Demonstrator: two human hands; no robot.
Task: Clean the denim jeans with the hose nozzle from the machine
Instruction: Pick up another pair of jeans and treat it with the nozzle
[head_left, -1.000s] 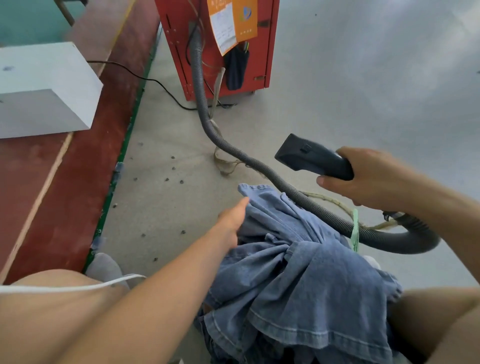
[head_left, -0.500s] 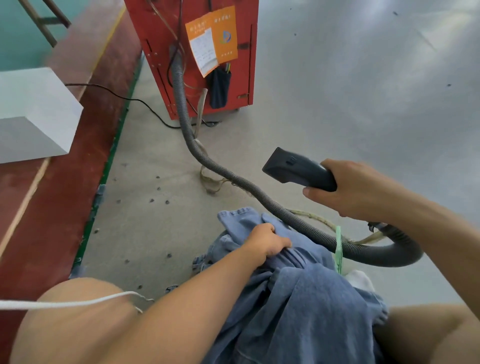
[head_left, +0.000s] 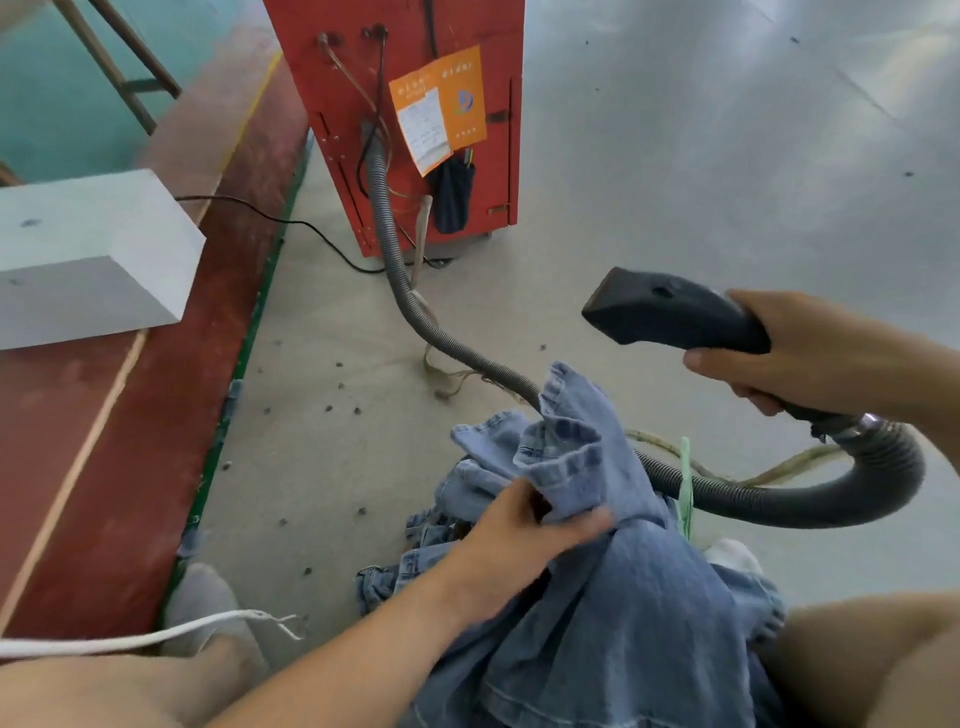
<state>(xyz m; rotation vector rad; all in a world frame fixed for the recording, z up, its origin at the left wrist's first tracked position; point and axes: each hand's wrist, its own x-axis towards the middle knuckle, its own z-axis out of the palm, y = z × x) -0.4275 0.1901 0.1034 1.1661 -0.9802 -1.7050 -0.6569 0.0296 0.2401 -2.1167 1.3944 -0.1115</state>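
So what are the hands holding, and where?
The right hand grips the nozzle by its handle end. The left hand pinches a bunched fold of the jeans.

Crumpled blue jeans (head_left: 613, 597) lie below the raised dark nozzle (head_left: 670, 314), seemingly apart.

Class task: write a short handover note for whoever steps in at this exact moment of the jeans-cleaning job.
Left hand: grip pinches a raised fold of the denim jeans, which lie bunched over the lap and floor.
Right hand: grip round the hose nozzle, held in the air, clear of the cloth.
Hose runs back to the red machine.
Done: jeans gathered, nozzle in hand.
Left: bring nozzle to denim and clean.
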